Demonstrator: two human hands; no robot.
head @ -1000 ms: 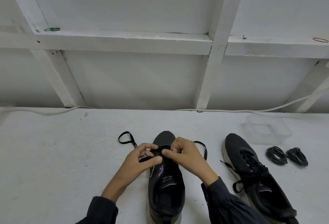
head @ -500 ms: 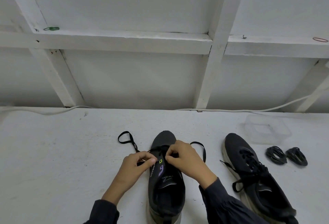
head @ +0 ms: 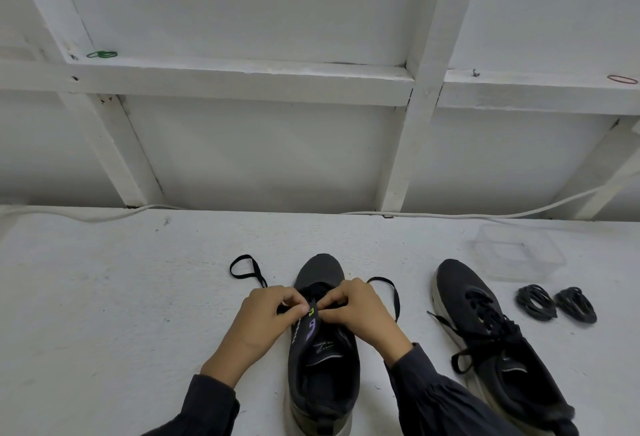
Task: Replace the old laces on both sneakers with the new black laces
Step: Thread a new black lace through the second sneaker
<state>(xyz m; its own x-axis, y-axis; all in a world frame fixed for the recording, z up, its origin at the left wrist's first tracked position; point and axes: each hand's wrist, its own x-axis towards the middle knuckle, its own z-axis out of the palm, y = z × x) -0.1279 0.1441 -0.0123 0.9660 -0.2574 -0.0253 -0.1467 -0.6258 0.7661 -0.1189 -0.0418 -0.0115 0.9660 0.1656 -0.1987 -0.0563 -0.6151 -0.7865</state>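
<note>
Two sneakers are set on the table, toes pointed away: the left sneaker under the hands, the right sneaker well apart, laced, its ends loose. A clear box is seen beyond it. The left hand and right hand are curled over the left sneaker's eyelets, each pinching the lace, whose ends are looped out to either side. Two coils are laid right of the right sneaker; whether new or old cannot be told. If the ends are drawn unevenly, one side may be left short. An eyelet may be skipped or a twist trapped, as the work is hidden by the fingers.
</note>
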